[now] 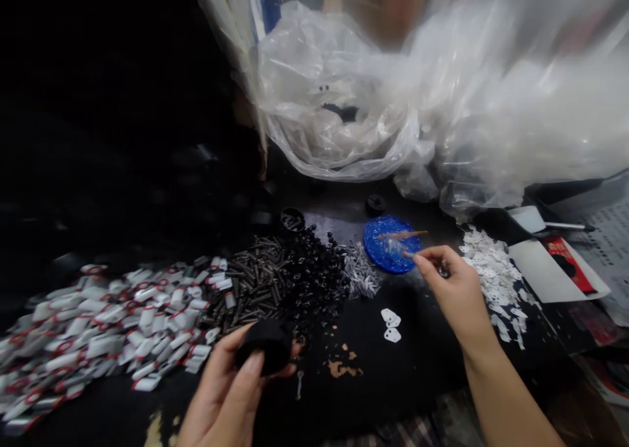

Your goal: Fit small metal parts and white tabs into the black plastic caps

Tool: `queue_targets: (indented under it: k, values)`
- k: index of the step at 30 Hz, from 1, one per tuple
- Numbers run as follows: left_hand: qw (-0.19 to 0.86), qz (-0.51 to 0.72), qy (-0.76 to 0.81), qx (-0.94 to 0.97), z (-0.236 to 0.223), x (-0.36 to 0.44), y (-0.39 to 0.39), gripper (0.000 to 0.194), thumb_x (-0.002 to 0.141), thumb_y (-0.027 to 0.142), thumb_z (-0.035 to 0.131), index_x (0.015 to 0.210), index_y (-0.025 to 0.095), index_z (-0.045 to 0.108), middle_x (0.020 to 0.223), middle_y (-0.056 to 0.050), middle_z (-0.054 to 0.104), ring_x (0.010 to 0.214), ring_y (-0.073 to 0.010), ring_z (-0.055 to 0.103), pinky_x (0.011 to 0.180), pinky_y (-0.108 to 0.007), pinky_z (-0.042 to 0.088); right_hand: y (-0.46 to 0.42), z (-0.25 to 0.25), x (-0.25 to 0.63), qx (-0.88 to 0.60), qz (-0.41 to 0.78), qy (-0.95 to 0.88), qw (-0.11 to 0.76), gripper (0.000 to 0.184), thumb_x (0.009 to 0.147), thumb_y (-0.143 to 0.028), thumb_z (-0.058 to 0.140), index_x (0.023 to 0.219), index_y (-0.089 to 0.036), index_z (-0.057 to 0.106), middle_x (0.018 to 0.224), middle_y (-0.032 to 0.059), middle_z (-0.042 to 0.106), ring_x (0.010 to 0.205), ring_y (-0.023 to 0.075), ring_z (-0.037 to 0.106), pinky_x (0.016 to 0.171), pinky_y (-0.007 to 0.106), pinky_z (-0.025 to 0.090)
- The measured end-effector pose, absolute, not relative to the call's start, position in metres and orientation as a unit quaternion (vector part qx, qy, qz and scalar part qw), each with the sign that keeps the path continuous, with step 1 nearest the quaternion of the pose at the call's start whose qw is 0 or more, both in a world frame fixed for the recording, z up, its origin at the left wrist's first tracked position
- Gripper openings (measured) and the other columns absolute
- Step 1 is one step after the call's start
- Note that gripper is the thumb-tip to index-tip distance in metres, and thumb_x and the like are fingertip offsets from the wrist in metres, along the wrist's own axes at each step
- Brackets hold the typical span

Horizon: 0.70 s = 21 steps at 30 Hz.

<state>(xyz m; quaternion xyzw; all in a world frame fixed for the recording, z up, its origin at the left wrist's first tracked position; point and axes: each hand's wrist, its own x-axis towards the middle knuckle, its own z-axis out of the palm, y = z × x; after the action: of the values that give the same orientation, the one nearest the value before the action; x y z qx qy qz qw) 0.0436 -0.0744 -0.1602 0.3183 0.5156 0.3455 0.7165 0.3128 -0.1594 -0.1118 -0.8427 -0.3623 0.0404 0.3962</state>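
My left hand (223, 388) is wrapped around a short black cylindrical part (265, 345), its thumb pressed against the near side. Over the right edge of a round blue lid (381, 260), smeared with something shiny and whitish, is my right hand (449, 290). Its thumb and forefinger are pinched on something too small to name. Something dark and shiny shows inside its curled fingers. A thin brown stick (403, 235) lies across the lid. Below the lid are a few white plates with holes (392, 334).
From the left lie heaps of white-and-red sleeves (162, 309), springs (263, 273), small black parts (314, 276) and thin silvery pieces (362, 270). A heap of white plates (491, 263) lies right. Clear plastic bags (334, 145) stand behind, with a round black part (375, 204) before them.
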Motion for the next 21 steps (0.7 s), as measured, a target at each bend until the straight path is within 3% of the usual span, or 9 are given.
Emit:
queue_targets:
  k: [3, 6, 9, 15, 18, 21]
  values:
    - [0.789, 0.298, 0.474, 0.253, -0.148, 0.059, -0.084, 0.044, 0.073, 0.04, 0.077, 0.114, 0.029, 0.064, 0.095, -0.002, 0.074, 0.079, -0.0199, 0.071, 0.064, -0.022, 0.059, -0.159, -0.11, 0.285, -0.777, 0.19, -0.305, 0.517, 0.022, 0.084, -0.041, 0.066, 0.082, -0.02, 0.062, 0.06, -0.0043, 0.052, 0.052, 0.0104, 0.044, 0.051, 0.023, 0.037]
    - [0.85, 0.271, 0.393, 0.225, -0.138, 0.073, -0.087, 0.025, 0.082, 0.034, 0.07, 0.105, 0.023, 0.067, 0.092, -0.004, 0.073, 0.078, -0.0182, 0.07, 0.064, -0.024, 0.058, -0.158, -0.108, 0.256, -0.715, 0.315, -0.28, 0.558, 0.023, 0.082, -0.041, 0.068, 0.08, -0.02, 0.061, 0.055, -0.0055, 0.047, 0.048, 0.0092, 0.041, 0.047, 0.022, 0.035]
    - [0.884, 0.24, 0.347, 0.2, -0.132, 0.077, -0.086, 0.014, 0.089, 0.027, 0.062, 0.099, 0.018, 0.068, 0.092, -0.006, 0.073, 0.079, -0.0161, 0.07, 0.064, -0.022, 0.057, -0.157, -0.1, 0.235, -0.709, 0.347, -0.299, 0.535, 0.024, 0.08, -0.043, 0.07, 0.079, -0.02, 0.063, 0.055, -0.0045, 0.049, 0.05, 0.0098, 0.044, 0.048, 0.021, 0.037]
    - [0.904, 0.22, 0.327, 0.164, -0.13, 0.073, -0.088, 0.013, 0.092, 0.022, 0.057, 0.097, 0.016, 0.067, 0.092, -0.006, 0.072, 0.075, -0.0144, 0.069, 0.064, -0.022, 0.056, -0.158, -0.09, 0.224, -0.737, 0.327, -0.37, 0.461, 0.02, 0.085, -0.043, 0.066, 0.082, -0.023, 0.066, 0.057, -0.0056, 0.054, 0.05, 0.0083, 0.046, 0.047, 0.018, 0.037]
    - [0.893, 0.218, 0.327, 0.218, -0.132, 0.069, -0.091, 0.016, 0.093, 0.029, 0.057, 0.104, 0.021, 0.065, 0.098, -0.004, 0.07, 0.08, -0.0149, 0.068, 0.07, -0.024, 0.055, -0.158, -0.089, 0.223, -0.738, 0.312, -0.405, 0.44, 0.019, 0.086, -0.042, 0.064, 0.082, -0.024, 0.066, 0.066, -0.0046, 0.061, 0.056, 0.0094, 0.051, 0.049, 0.019, 0.038]
    - [0.813, 0.253, 0.36, 0.381, -0.136, 0.063, -0.093, 0.019, 0.092, 0.035, 0.056, 0.108, 0.028, 0.064, 0.103, 0.0, 0.067, 0.095, -0.0143, 0.062, 0.086, -0.023, 0.049, -0.159, -0.087, 0.22, -0.737, 0.276, -0.456, 0.416, 0.012, 0.088, -0.036, 0.064, 0.082, -0.025, 0.065, 0.069, -0.0048, 0.063, 0.059, 0.0102, 0.054, 0.053, 0.02, 0.04]
